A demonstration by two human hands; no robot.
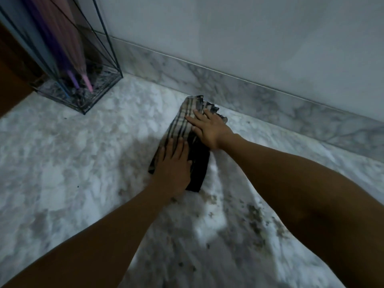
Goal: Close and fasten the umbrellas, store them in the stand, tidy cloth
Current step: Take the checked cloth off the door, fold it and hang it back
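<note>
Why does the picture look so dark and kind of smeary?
Head view: the light is dim, with both arms throwing shadows on the floor; the umbrellas in the stand are smeared by blur; the wide lens bends the skirting line; the hands on the cloth look softly blurred.

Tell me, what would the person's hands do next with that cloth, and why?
Probably smooth it once more, then let go. The cloth already lies folded on the floor, with the left hand and right hand pressing flat on it, and the umbrellas already stand in the stand.
</note>
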